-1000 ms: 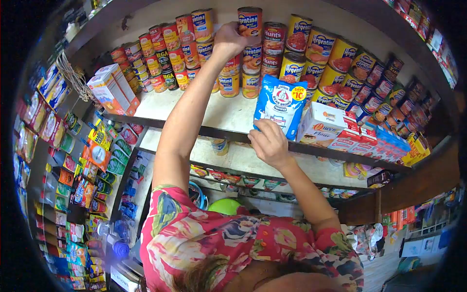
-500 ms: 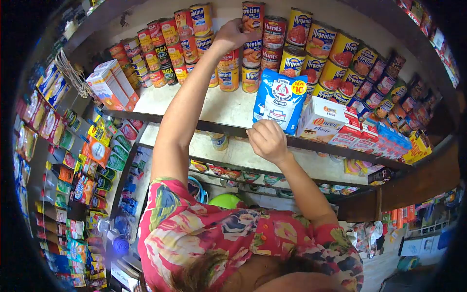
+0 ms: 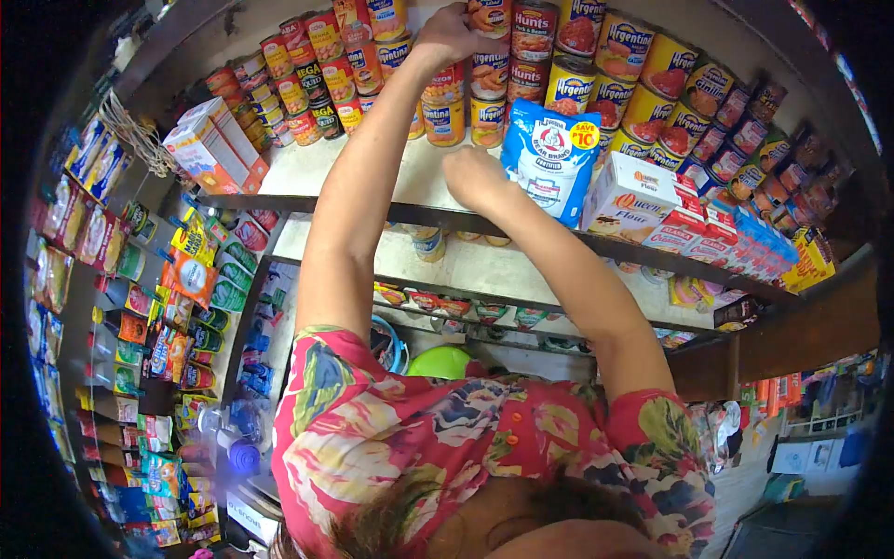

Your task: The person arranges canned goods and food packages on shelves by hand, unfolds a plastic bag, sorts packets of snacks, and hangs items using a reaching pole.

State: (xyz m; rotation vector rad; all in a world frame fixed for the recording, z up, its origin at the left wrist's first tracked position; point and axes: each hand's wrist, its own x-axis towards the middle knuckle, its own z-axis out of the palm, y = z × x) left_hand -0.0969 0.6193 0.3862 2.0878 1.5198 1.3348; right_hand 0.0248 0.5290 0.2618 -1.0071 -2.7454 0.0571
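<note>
Upper centre of frame: left hand (image 3: 451,35), fingers round stacked can (image 3: 491,18), likely rigid, weighty; best gripped mid-side. Right hand (image 3: 477,177) curled, contents unclear.

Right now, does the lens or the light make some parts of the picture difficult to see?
Head view: strong lens bending, the long shelf curves and the corners go black. Head view: the blue-and-white pouch reads sharply; packets at the far left edge smear. Head view: purplish haze around the bottle cap.

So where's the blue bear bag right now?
In the head view, the blue bear bag is right of the middle, in front of the yellow cans, between the right hand and the Queen flour box.
</note>
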